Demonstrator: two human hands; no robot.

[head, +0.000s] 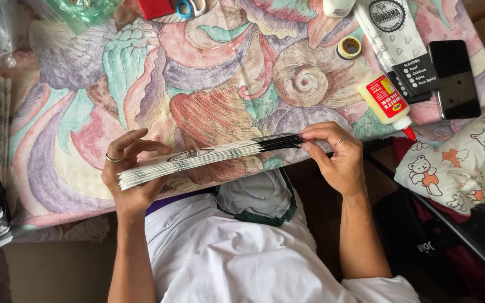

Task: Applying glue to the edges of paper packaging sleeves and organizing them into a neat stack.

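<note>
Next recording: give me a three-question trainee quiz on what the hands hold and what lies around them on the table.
1. True or false: both hands grip one stack of flat paper bags, edge-on.
2. Which item lies nearest the right hand?
A. the scissors
B. the glue bottle
C. the tape roll
3. What dark flat device lies near the table's far right edge?

Key
1. True: the left hand holds one end, the right hand the other.
2. B.
3. A phone, screen dark, on the shell-patterned cloth.
</note>
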